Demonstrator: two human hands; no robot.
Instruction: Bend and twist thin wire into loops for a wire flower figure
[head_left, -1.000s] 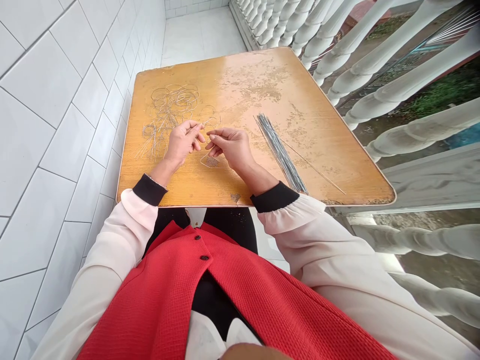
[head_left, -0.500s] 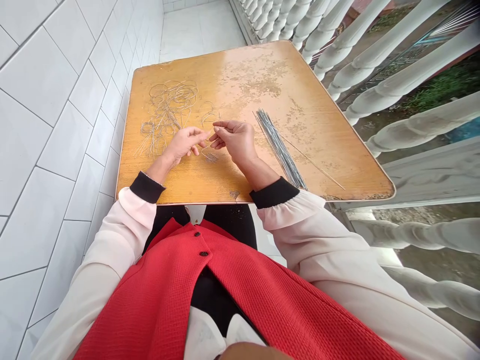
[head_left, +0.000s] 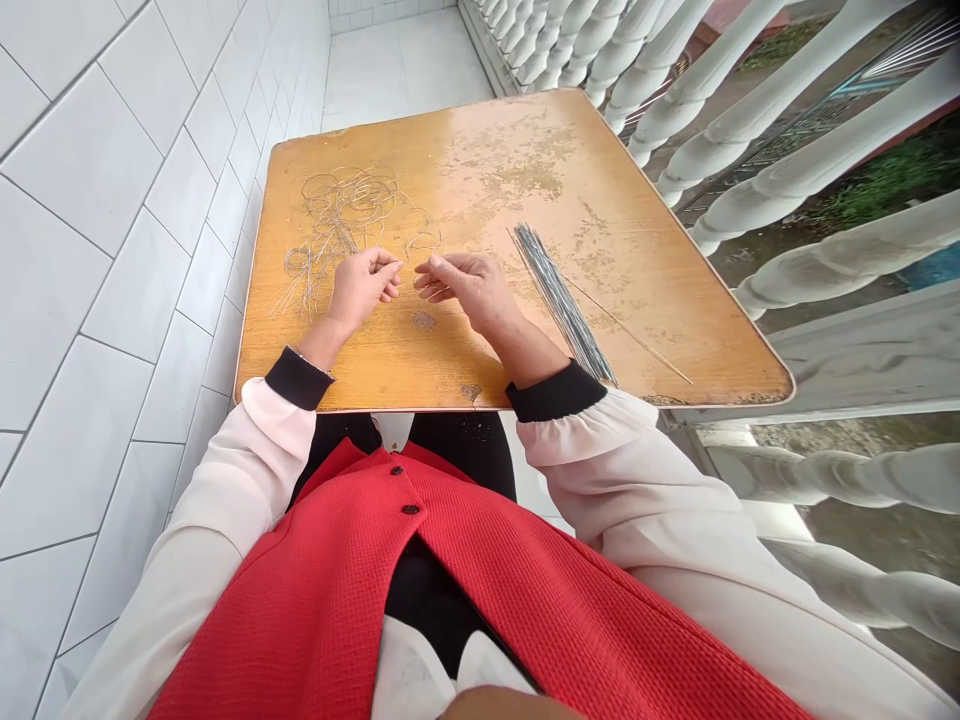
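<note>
I sit at a worn wooden table point(head_left: 525, 150). My left hand point(head_left: 364, 287) and my right hand point(head_left: 466, 288) are held close together just above the tabletop, with both sets of fingers curled into a pinch. They hold a thin bent wire point(head_left: 421, 240), whose loop shows just beyond the fingertips. Left of my left hand lies a tangle of bent and looped wires point(head_left: 337, 220). To the right of my right hand, a bundle of straight wires point(head_left: 561, 303) lies diagonally.
A single thin stick point(head_left: 634, 338) lies right of the bundle. A white tiled wall point(head_left: 112, 200) runs along the left, close to the table. White balusters point(head_left: 787, 170) stand along the right. The table's near edge is at my lap.
My hands came together, then drew slightly apart again. The wire's loop, which hung below my hands a second ago, now shows beyond my fingertips.
</note>
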